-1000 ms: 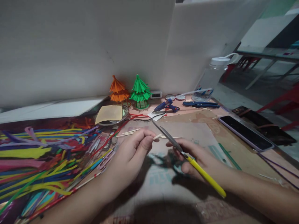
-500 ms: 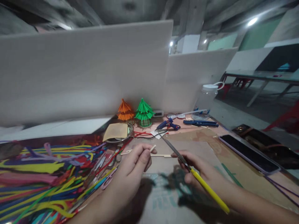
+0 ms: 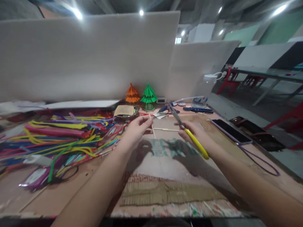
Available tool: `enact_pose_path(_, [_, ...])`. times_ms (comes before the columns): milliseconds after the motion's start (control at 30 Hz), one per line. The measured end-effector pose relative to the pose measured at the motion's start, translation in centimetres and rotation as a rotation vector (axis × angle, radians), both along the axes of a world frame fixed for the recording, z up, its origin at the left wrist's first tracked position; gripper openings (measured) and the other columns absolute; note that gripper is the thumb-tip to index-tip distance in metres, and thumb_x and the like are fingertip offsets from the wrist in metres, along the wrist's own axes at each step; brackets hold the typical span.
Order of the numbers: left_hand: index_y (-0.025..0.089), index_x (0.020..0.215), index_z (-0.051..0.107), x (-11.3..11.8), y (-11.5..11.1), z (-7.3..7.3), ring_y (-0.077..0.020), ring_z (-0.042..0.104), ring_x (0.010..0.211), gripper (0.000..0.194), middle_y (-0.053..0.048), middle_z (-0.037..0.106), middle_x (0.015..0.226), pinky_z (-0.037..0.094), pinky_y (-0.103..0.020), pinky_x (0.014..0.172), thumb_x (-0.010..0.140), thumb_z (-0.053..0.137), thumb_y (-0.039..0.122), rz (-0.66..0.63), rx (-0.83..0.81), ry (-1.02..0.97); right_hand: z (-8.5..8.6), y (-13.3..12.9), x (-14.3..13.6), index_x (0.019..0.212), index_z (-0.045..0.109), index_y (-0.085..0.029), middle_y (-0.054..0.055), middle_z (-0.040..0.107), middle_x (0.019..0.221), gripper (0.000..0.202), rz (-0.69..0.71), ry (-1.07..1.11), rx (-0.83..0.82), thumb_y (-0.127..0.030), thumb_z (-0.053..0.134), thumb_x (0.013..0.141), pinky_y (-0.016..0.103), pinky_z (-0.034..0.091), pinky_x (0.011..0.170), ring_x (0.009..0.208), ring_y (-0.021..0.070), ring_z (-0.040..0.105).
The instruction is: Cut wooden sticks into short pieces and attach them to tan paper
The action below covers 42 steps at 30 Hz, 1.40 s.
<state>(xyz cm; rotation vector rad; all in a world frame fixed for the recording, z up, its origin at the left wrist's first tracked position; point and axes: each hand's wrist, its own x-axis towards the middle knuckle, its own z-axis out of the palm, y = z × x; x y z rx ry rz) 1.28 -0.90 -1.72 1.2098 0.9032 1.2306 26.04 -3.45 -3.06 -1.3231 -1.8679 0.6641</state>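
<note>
Between the thumb and fingers of my left hand is a short pale stick, tilted near upright. My right hand holds yellow-handled scissors, their metal blades pointing up and away to the left. More thin pale sticks lie on the board behind and between my hands. Farther back stand a green tiered paper tree and an orange one. A blue glue gun lies partly behind the scissor blades.
Colourful pipe cleaners are heaped at the left. At the right are a phone with a purple cord, a dark case, a blue cutter and a clear bottle. A white panel stands behind.
The view has tilted down, showing the table's front edge. The stick in my left hand now points more upright, and the scissors have come up relative to the board.
</note>
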Motion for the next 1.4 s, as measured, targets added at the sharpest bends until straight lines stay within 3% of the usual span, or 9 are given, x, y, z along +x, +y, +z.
enact_pose_path(167, [0.016,0.084,0.061,1.5,-1.5,0.0,-0.0083,0.062,0.062,0.038,0.003,0.064,0.073,0.056,-0.022,0.064,0.072,0.085,0.043,0.008,-0.016,-0.1,1.3,-0.5,-2.4,0.115,0.061,-0.019,0.004,0.06,0.087,0.058,0.069,0.071,0.014,-0.065,0.067,0.08,0.03,0.045,0.063,0.07,0.017,0.053])
enact_pose_path(400, [0.017,0.087,0.061,0.0,-1.9,-0.6,-0.0106,0.071,0.065,0.034,0.001,0.071,0.073,0.057,-0.017,0.062,0.071,0.086,0.033,0.041,-0.065,-0.172,-1.9,-1.7,-2.7,0.118,0.059,-0.02,0.004,0.059,0.088,0.038,0.041,0.194,-0.015,-0.041,0.062,0.087,0.033,0.049,0.071,0.076,0.0182,0.058])
enact_pose_path(633, [0.017,0.105,0.07,-0.3,-1.9,-0.7,-0.011,0.069,0.066,0.029,-0.001,0.071,0.08,0.059,-0.021,0.064,0.08,0.08,0.028,-0.008,-0.126,-0.145,-2.4,-2.8,-3.4,0.12,0.059,-0.021,0.003,0.061,0.091,0.037,0.022,0.2,-0.06,-0.037,0.063,0.087,0.034,0.05,0.074,0.08,0.0182,0.059])
enact_pose_path(833, [0.023,0.128,0.07,0.4,-2.3,-1.8,-0.0104,0.064,0.071,0.046,0.0,0.068,0.085,0.054,-0.022,0.069,0.084,0.078,0.03,-0.025,0.087,-0.034,-2.5,-2.6,-3.3,0.123,0.06,-0.018,0.004,0.063,0.088,0.039,-0.004,0.108,0.009,-0.033,0.061,0.087,0.033,0.048,0.072,0.076,0.0178,0.059])
enact_pose_path(933, [0.02,0.118,0.075,0.8,-2.6,-2.1,-0.0111,0.061,0.071,0.033,-0.002,0.07,0.088,0.051,-0.023,0.067,0.086,0.075,0.03,0.039,0.191,0.079,-2.2,-2.4,-2.9,0.123,0.06,-0.02,0.004,0.064,0.087,0.042,0.018,0.058,0.023,-0.039,0.066,0.086,0.035,0.049,0.075,0.077,0.0189,0.059])
enact_pose_path(1100, [0.019,0.098,0.079,1.1,-3.4,-1.4,-0.013,0.058,0.069,0.019,-0.002,0.071,0.081,0.048,-0.023,0.064,0.087,0.073,0.032,0.119,0.259,0.177,-2.4,-2.7,-2.7,0.126,0.057,-0.021,0.005,0.06,0.091,0.05,0.115,0.138,0.013,-0.053,0.063,0.088,0.035,0.049,0.071,0.077,0.0192,0.057])
enact_pose_path(1400, [0.018,0.085,0.07,1.3,-4.1,-1.3,-0.0129,0.058,0.065,0.027,0.001,0.062,0.066,0.047,-0.025,0.065,0.095,0.064,0.042,0.055,0.301,0.188,-3.1,-3.5,-3.7,0.124,0.06,-0.022,0.011,0.066,0.111,0.05,0.157,0.166,0.033,-0.053,0.069,0.086,0.042,0.051,0.089,0.097,0.0253,0.064])
